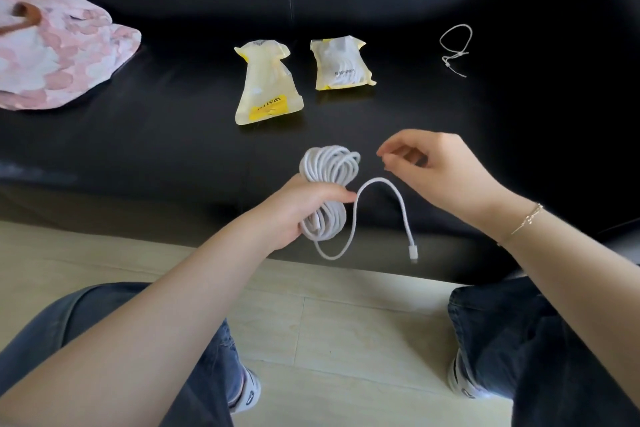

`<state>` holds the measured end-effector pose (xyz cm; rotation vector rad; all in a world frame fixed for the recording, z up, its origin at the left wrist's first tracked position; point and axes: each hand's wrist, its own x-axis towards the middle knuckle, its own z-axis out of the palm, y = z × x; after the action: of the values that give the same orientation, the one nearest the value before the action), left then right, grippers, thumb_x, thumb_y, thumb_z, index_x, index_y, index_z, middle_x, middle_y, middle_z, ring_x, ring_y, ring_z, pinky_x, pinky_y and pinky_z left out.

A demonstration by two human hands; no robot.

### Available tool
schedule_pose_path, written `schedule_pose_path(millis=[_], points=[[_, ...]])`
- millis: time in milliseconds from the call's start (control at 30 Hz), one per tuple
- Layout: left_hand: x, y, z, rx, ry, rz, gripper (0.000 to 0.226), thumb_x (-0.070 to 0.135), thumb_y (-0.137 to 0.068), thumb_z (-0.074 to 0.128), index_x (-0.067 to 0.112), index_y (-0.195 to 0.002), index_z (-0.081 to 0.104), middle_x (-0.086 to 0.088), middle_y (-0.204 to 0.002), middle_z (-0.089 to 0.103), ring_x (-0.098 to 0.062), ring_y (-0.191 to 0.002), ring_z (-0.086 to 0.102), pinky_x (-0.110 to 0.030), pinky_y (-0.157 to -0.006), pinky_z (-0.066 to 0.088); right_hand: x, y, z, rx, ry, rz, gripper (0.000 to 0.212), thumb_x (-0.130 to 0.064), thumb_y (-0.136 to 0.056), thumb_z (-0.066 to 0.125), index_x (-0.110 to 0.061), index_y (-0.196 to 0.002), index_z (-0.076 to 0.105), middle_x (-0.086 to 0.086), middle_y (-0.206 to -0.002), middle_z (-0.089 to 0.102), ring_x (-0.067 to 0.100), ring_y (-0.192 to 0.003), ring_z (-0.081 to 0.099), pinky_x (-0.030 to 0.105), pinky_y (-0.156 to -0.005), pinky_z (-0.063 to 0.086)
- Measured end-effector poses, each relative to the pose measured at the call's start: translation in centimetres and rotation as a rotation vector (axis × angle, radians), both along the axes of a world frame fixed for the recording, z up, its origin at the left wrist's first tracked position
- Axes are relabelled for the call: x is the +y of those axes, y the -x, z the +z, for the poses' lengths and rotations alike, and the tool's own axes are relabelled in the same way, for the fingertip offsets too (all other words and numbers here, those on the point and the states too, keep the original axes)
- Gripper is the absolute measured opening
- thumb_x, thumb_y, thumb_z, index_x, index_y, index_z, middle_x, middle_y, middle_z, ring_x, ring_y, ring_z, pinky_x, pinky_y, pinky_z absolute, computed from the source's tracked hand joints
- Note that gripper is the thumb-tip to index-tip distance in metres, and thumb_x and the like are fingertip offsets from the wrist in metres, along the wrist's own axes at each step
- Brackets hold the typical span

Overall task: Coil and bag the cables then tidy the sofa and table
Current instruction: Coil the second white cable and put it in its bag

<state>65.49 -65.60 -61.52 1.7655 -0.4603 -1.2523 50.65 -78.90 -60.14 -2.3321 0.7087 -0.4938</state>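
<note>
Left hand [298,210] is gripping the coiled white cable [329,170] around its middle, fingers curled over the bundle, thumb lying across the front. The coil is sitting upright in the fist, over the front edge of the black sofa [173,135]. One loose tail is arcing out from under the thumb to the right and hanging down, with the connector plug [413,252] dangling at its end; a second short loop is hanging below the coil.

Right hand [436,166] is hovering just right of the coil, not touching the cable; fingers loosely curled, thumb and forefinger tips close together (cannot tell if they are pinching anything, nothing visible between them). A thin bracelet [526,220] is sitting on that wrist.

On the sofa seat behind: two yellow-edged clear bags side by side, the left bag [265,87] looking flat, the right bag [341,62] already showing white cable inside. Well off to the right, a small white tie [455,47] is lying in a loop. A pink patterned cushion [59,52] is lying at far left.

Person is sitting facing the sofa, knees in dark jeans, over a pale floor [329,322].
</note>
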Motion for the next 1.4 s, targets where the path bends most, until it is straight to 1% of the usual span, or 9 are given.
schedule_pose_path(millis=[133,400,500,667,900,1000,1100,1267,1400], points=[[-0.2,1.0,-0.8,-0.024,-0.041,-0.164,0.031,0.016,-0.078,0.079,0.018,-0.107,0.067,-0.009,-0.096,0.076,-0.023,-0.095,0.072,-0.042,-0.096,0.053,0.7,0.3,0.0,-0.03,-0.055,0.139,0.017,-0.023,-0.092,0.065,-0.02,-0.107,0.072,-0.012,-0.09,0.068,0.007,-0.074,0.062,0.02,-0.07,0.051],[-0.1,1.2,-0.7,-0.135,-0.083,-0.196,0.015,0.018,-0.083,0.077,0.017,-0.095,0.068,-0.005,-0.068,0.07,-0.018,-0.064,0.071,-0.034,-0.071,0.059,0.8,0.5,-0.6,-0.029,-0.051,0.195,0.015,-0.019,-0.084,0.074,-0.012,-0.097,0.074,-0.01,-0.087,0.068,0.005,-0.08,0.065,0.014,-0.071,0.052],[0.0,1.2,-0.5,-0.16,-0.103,-0.268,0.019,0.02,-0.08,0.079,0.014,-0.096,0.071,-0.006,-0.073,0.072,-0.018,-0.068,0.072,-0.039,-0.081,0.06,1.1,0.4,-0.6,-0.057,-0.035,0.163,0.008,-0.018,-0.083,0.076,-0.012,-0.087,0.074,-0.014,-0.077,0.067,0.002,-0.075,0.064,0.011,-0.067,0.049],[0.6,1.9,-1.2,-0.268,-0.116,-0.46,0.027,0.027,-0.081,0.078,0.007,-0.097,0.069,-0.01,-0.071,0.071,-0.022,-0.071,0.07,-0.042,-0.085,0.059,2.5,0.0,0.0,-0.145,-0.25,0.191,0.01,-0.014,-0.082,0.076,-0.009,-0.078,0.069,-0.004,-0.076,0.071,0.007,-0.071,0.068,0.019,-0.066,0.055],[0.0,2.4,-1.8,-0.131,-0.12,-0.314,0.025,0.027,-0.083,0.077,0.01,-0.098,0.068,-0.004,-0.067,0.067,-0.017,-0.063,0.068,-0.031,-0.066,0.058,0.3,0.0,0.7,-0.084,-0.157,0.074,0.004,-0.021,-0.087,0.071,-0.017,-0.085,0.071,-0.008,-0.077,0.068,0.006,-0.073,0.063,0.017,-0.071,0.051],[-0.2,1.6,-1.5,-0.034,-0.094,-0.199,0.018,0.024,-0.084,0.077,0.011,-0.081,0.065,-0.003,-0.061,0.062,-0.017,-0.06,0.065,-0.026,-0.055,0.052,-0.1,0.2,1.0,-0.001,-0.232,0.131,0.005,-0.018,-0.09,0.068,-0.02,-0.089,0.073,-0.009,-0.078,0.07,0.002,-0.073,0.065,0.014,-0.07,0.049],[-0.2,1.4,-1.0,0.115,-0.027,-0.136,0.015,0.02,-0.087,0.073,0.012,-0.079,0.062,-0.003,-0.06,0.058,-0.02,-0.062,0.063,-0.031,-0.06,0.055,0.0,0.2,0.7,-0.003,-0.328,0.134,0.013,-0.012,-0.094,0.061,-0.015,-0.097,0.073,-0.003,-0.086,0.074,0.008,-0.082,0.069,0.02,-0.072,0.054],[-0.2,1.1,-0.2,0.235,0.015,-0.106,0.016,0.02,-0.089,0.07,0.015,-0.077,0.061,-0.001,-0.06,0.057,-0.017,-0.06,0.062,-0.048,-0.096,0.053,-0.2,-0.1,0.9,-0.083,-0.418,0.001,0.014,-0.014,-0.094,0.06,-0.017,-0.102,0.072,-0.002,-0.095,0.074,0.013,-0.089,0.069,0.032,-0.081,0.059],[-0.2,1.2,-0.3,0.207,0.009,-0.152,0.011,0.018,-0.088,0.071,0.014,-0.083,0.062,-0.003,-0.064,0.06,-0.019,-0.064,0.065,-0.04,-0.081,0.058,0.6,-0.5,0.4,-0.105,-0.357,0.061,0.005,-0.018,-0.089,0.069,-0.019,-0.092,0.072,0.0,-0.089,0.073,0.018,-0.084,0.069,0.038,-0.08,0.058]])
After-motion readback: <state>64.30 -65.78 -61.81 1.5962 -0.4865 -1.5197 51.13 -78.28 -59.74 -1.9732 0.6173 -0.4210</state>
